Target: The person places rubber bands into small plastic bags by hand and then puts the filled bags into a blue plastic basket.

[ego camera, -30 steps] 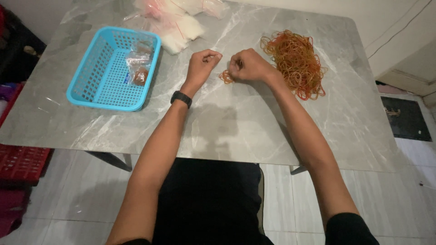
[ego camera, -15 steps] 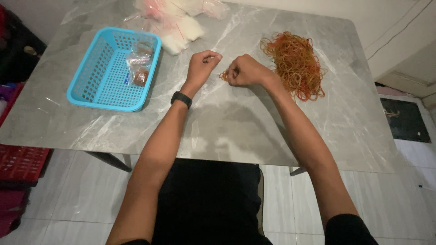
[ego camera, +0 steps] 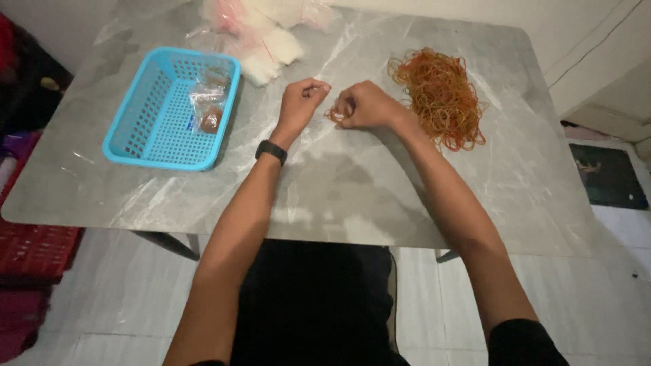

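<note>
Both our hands curled, close together over the table

Our left hand (ego camera: 302,102) is loosely fisted, fingertips pinched, a black band on its wrist. Our right hand (ego camera: 363,105) curls just beside it, seemingly closed on something small, though the fingers hide it. Both forearms reach forward, bare.

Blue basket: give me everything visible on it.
The blue basket is a rectangular tray of light blue plastic, with perforated walls and floor. It stands upright on the grey marble-look table, left of the left hand, which does not touch it. Inside, at its right end, lie small clear packets with brown contents.
</note>
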